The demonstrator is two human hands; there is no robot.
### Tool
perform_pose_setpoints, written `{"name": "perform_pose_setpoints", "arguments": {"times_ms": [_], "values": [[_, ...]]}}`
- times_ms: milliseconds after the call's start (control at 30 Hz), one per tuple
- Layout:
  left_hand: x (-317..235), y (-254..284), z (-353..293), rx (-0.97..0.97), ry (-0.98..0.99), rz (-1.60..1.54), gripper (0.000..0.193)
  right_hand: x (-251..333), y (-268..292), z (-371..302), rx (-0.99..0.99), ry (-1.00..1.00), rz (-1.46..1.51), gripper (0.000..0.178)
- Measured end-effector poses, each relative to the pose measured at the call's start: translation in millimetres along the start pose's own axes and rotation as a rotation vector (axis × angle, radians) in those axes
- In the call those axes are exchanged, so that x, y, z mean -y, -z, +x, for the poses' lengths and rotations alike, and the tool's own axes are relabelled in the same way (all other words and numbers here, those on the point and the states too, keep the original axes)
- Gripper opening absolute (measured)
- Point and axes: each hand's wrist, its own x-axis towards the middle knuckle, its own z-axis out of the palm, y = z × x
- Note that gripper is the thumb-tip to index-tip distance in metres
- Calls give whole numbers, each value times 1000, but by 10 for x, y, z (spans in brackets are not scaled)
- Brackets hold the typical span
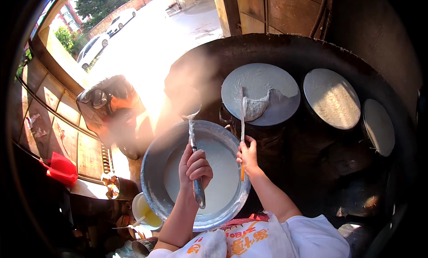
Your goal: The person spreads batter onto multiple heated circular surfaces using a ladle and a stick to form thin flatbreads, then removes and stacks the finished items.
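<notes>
Setting: dark round stove top (312, 169) beside a sunlit street.
Left hand (194, 167): fingers closed around a ladle (195, 156) held over the batter basin (154, 177).
Right hand (248, 154): fingers gripped on a spreader (243, 124), its blade resting on the batter-smeared griddle plate (261, 94).

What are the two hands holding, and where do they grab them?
Left hand grips a ladle mid-handle; right hand grips a spreader near its orange handle end.

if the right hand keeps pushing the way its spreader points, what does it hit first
The right hand aims its spreader up and away, onto the nearest round griddle plate. It would first meet the smear of white batter already on that plate, though depth is hard to judge.
</notes>
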Motion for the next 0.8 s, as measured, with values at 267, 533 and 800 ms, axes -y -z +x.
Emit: {"name": "perform_pose_setpoints", "arguments": {"times_ms": [267,533,800], "values": [[-28,-96,-322,-5,-7,100,34,445,127,-225,-244,68,79,24],[30,-58,-219,-129,27,323,41,491,773,-650,-92,-81,-197,26],[572,70,348,-118,105,419,27,1481,1316,94,-107,27,-264,34]]}}
